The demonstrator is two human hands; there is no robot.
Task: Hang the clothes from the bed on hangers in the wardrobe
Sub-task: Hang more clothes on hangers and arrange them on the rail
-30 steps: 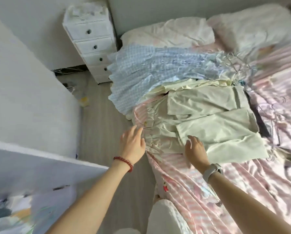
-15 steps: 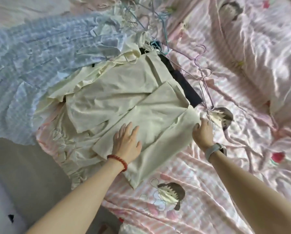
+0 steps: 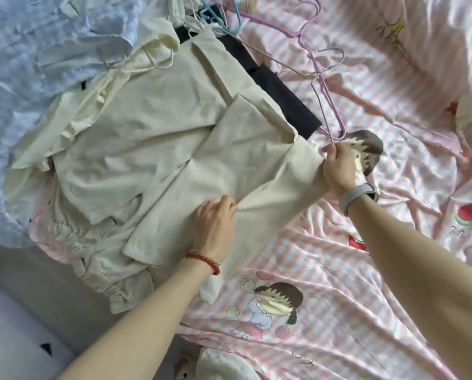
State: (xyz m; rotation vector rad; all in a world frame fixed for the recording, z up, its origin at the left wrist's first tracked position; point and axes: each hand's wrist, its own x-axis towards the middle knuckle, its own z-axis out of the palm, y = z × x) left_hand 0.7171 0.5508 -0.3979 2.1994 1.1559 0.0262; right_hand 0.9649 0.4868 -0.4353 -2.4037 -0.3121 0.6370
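A cream garment [image 3: 158,138] lies folded on top of the clothes pile at the bed's left side. My left hand [image 3: 214,223] grips a bunched fold of its lower part. My right hand [image 3: 339,168] pinches the end of a purple wire hanger [image 3: 322,86] at the garment's right corner. A dark garment [image 3: 281,97] sticks out from under the cream one. A pale blue checked garment [image 3: 37,50] lies at the upper left. More wire hangers [image 3: 224,15] are tangled at the top.
The pink striped bedsheet [image 3: 339,270] with cartoon prints covers the right and bottom. A gathered cream and pink garment [image 3: 73,242] hangs over the bed's left edge. Grey floor [image 3: 24,283] shows at the lower left.
The view has drawn closer to the pile. My left hand went from lying flat on the cream garment to gripping a fold. My right hand now pinches the purple hanger.
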